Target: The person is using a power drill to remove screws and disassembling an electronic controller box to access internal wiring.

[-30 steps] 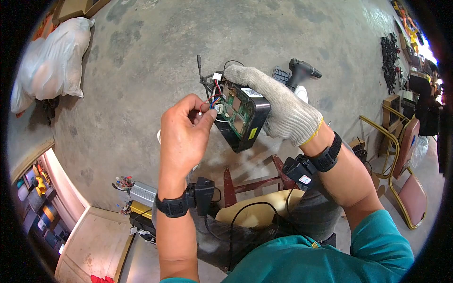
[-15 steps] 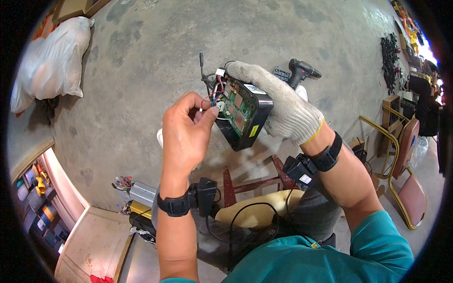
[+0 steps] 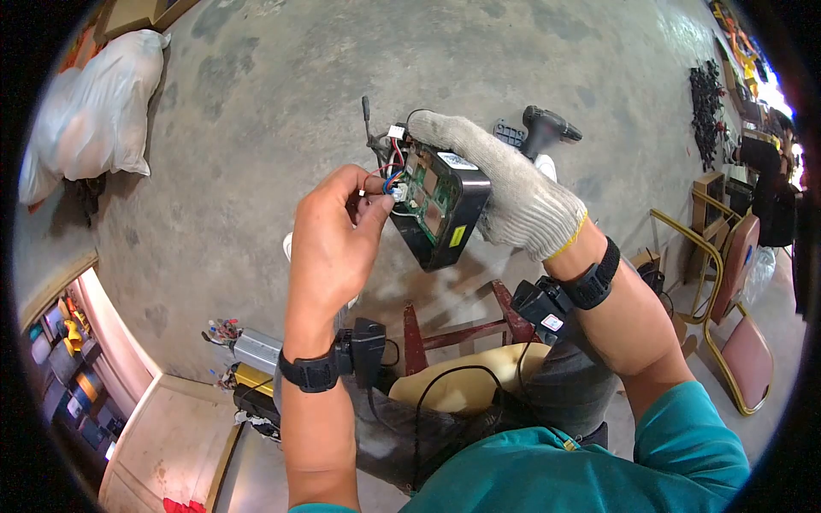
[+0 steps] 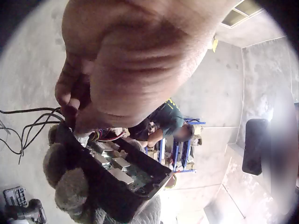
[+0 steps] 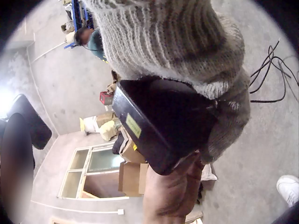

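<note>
My right hand [image 3: 523, 192], in a knitted grey-white glove, grips a black plastic box [image 3: 466, 207] from its right side. Its open face shows a green circuit board [image 3: 425, 203] with flat metal-coloured blocks. Coloured wires [image 3: 392, 178] bunch at the board's left edge, and a loose white plug [image 3: 397, 132] sticks up above them. With thumb and fingers, my bare left hand [image 3: 332, 244] pinches a small white connector [image 3: 398, 194] on those wires, at the board's edge. In the left wrist view, gloved fingers [image 4: 72, 189] wrap the box's underside. A yellow label [image 5: 133, 126] marks its side.
A cordless drill [image 3: 545, 130] stands on the concrete floor beyond the gloved hand, beside a small black tray [image 3: 510, 132]. A dark red stool [image 3: 457, 334] is below the box. Silver and gold metal cases [image 3: 259, 349] lie at lower left; a chair [image 3: 742, 355] stands right.
The box has shifted and tilted slightly in the gloved hand. My left fingers have moved a little with it, staying at the connector and wires.
</note>
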### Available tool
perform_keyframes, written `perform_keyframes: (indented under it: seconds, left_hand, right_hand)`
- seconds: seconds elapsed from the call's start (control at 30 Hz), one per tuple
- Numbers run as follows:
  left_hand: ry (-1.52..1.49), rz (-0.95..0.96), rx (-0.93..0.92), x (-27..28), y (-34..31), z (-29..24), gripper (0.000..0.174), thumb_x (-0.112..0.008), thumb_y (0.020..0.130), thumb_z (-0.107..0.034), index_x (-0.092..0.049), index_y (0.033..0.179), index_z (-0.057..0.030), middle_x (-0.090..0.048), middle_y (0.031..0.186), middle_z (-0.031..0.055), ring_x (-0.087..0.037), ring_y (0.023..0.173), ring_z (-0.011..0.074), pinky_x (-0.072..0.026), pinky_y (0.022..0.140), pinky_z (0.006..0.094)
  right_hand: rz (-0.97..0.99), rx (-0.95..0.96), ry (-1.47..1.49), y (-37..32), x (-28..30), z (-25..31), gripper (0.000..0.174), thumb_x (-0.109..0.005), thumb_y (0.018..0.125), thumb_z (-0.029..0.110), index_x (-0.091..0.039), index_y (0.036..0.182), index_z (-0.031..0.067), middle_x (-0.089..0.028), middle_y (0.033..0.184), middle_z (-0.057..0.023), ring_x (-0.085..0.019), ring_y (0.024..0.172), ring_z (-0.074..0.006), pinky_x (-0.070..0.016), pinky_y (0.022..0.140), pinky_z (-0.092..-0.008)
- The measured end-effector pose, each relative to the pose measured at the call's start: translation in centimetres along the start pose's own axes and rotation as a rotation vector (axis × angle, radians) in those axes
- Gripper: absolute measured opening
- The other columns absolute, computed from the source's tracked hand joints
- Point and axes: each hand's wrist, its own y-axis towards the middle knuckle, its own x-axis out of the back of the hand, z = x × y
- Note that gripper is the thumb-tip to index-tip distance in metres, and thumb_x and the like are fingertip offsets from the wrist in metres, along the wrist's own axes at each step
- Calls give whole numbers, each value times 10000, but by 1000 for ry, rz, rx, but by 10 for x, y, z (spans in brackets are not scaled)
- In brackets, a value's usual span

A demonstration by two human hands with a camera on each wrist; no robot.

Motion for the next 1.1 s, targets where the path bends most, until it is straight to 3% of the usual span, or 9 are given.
perform_keyframes:
  seconds: [0.03,0.1,0.47,0.57,0.67,0.73,0.83,0.93,1.1]
  left_hand:
    - [0,-1,0,0,0,0,80,-735,903,-2,-661,924,18,-614,786,-6,-511,711,79,-442,657,264]
    - [28,-15,-135,1,1,-2,128,-700,878,22,-672,1001,38,-627,812,86,-559,697,151,-474,672,307]
    - [16,84,-89,7,2,1,166,-709,867,6,-677,1025,46,-625,845,83,-565,711,154,-474,675,296]
    - [2,112,-60,9,2,1,182,-723,868,-8,-680,1036,46,-623,842,75,-558,716,136,-471,676,288]
    - [-19,137,-23,10,3,4,188,-733,869,-17,-684,1039,46,-622,826,60,-548,716,119,-467,674,284]
    - [-40,143,-8,11,3,4,188,-736,869,-17,-685,1038,46,-622,812,52,-542,711,112,-465,670,283]
    - [-60,175,78,14,2,-1,189,-738,872,-22,-687,1040,47,-624,784,42,-535,696,104,-461,658,283]
    - [-38,179,57,15,2,0,194,-741,872,-31,-686,1039,51,-622,761,42,-536,683,109,-459,648,288]
    - [-10,183,72,15,3,-2,197,-743,869,-43,-694,1031,57,-624,752,55,-547,681,122,-463,645,304]
  right_hand:
    - [-114,-408,207,-1,-6,15,290,-594,1046,250,-649,1299,119,-702,1157,-25,-654,1035,-101,-542,840,-272]
    - [-103,-445,329,3,-3,6,285,-593,1049,268,-665,1277,111,-711,1120,-20,-663,1003,-98,-541,829,-269]
    - [-58,-297,179,2,-1,-11,311,-606,1043,342,-713,1213,105,-731,1028,-8,-684,923,-94,-546,810,-256]
    - [-99,-450,226,-1,-7,7,298,-591,1051,305,-696,1251,110,-725,1057,-9,-668,938,-77,-544,816,-255]
    - [-44,-410,168,-1,-1,-7,293,-565,1062,232,-660,1315,119,-716,1105,-17,-651,949,-68,-544,810,-258]
    - [100,123,-251,-3,9,-35,307,-541,1069,177,-631,1357,124,-705,1144,-17,-640,956,-66,-541,816,-258]
    - [123,311,-281,-1,11,-40,303,-522,1079,179,-631,1355,116,-700,1132,-9,-646,950,-74,-534,821,-253]
    - [126,27,-89,5,13,-45,303,-514,1087,236,-652,1327,113,-700,1098,1,-643,951,-74,-522,820,-246]
    - [87,184,-139,-3,3,-28,328,-526,1081,326,-686,1263,105,-712,1068,1,-645,925,-72,-514,799,-240]
